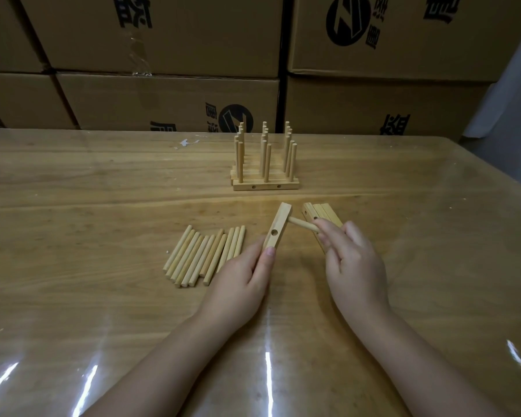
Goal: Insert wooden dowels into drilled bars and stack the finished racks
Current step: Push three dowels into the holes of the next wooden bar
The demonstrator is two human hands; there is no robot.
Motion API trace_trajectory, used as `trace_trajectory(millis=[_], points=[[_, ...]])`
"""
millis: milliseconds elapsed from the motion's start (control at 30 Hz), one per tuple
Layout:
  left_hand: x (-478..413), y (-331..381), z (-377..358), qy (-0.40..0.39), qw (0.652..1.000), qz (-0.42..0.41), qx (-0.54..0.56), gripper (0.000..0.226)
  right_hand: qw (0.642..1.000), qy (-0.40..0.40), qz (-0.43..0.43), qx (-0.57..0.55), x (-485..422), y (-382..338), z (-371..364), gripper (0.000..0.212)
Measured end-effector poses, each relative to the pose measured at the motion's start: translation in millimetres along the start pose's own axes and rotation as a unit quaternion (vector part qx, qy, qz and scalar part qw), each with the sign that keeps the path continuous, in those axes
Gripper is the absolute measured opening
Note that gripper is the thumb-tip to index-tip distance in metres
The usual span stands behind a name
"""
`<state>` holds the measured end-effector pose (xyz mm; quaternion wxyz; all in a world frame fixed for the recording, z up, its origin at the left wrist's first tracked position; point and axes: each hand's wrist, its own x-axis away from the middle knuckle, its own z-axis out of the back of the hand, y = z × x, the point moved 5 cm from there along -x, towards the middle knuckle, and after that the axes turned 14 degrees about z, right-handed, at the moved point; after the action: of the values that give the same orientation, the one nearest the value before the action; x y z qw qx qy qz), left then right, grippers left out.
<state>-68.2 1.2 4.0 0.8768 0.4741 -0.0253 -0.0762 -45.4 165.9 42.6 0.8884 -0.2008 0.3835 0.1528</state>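
Head view, centre frame: my left grip (244,278) pinches the lower end of the drilled bar (278,225), held tilted above the desk (103,191). My right grip (352,266) pinches one dowel (301,226), its tip at the bar's side. To seat it well, I think I should keep it square to the hole and brace the bar as I push. By my count there are about eleven loose dowels (205,257) left of the bar, about four spare bars (324,213) to its right, and roughly five finished racks (265,179) at upper centre, three dowels each.
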Motion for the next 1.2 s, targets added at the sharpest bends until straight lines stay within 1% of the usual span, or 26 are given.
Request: trace_trajectory(millis=[133, 233, 433, 600, 833, 933, 1067, 1200], points=[[0.0, -0.3, 1.3, -0.001, 1.000, 0.002, 0.001, 0.052, 0.999, 0.013, -0.020, -0.043, 1.0, 3.1, -2.5, 0.018], [-0.1, -0.9, 0.7, -0.003, 1.000, 0.005, -0.005, 0.046, 0.999, 0.015, -0.014, -0.040, 0.5, 3.8, -2.1, 0.014], [-0.2, -1.4, 0.2, -0.002, 1.000, 0.008, -0.022, 0.038, 0.999, 0.012, -0.020, -0.039, 0.4, 4.5, -1.3, 0.013], [0.4, -1.5, 2.3, 0.003, 1.000, 0.011, -0.019, 0.042, 0.998, -0.011, -0.046, -0.050, 2.2, 8.6, -3.8, 0.014], [-1.1, -3.2, 3.6, 0.004, 1.000, 0.017, -0.013, 0.042, 0.996, -0.032, -0.051, -0.072, 4.6, 14.4, -9.0, 0.016], [-2.1, -4.2, 3.7, -0.013, 0.999, 0.030, 0.013, 0.038, 0.990, -0.011, -0.063, -0.124, 3.6, 16.2, -10.0, 0.018], [-2.2, -3.0, 4.9, -0.032, 0.996, 0.048, 0.062, 0.030, 0.969, 0.048, -0.098, -0.222, 2.9, 19.7, -6.8, 0.033], [-3.9, -3.8, 8.0, -0.019, 0.990, 0.078, 0.114, 0.037, 0.962, 0.081, -0.103, -0.238, 2.9, 23.2, -1.5, 0.033]])
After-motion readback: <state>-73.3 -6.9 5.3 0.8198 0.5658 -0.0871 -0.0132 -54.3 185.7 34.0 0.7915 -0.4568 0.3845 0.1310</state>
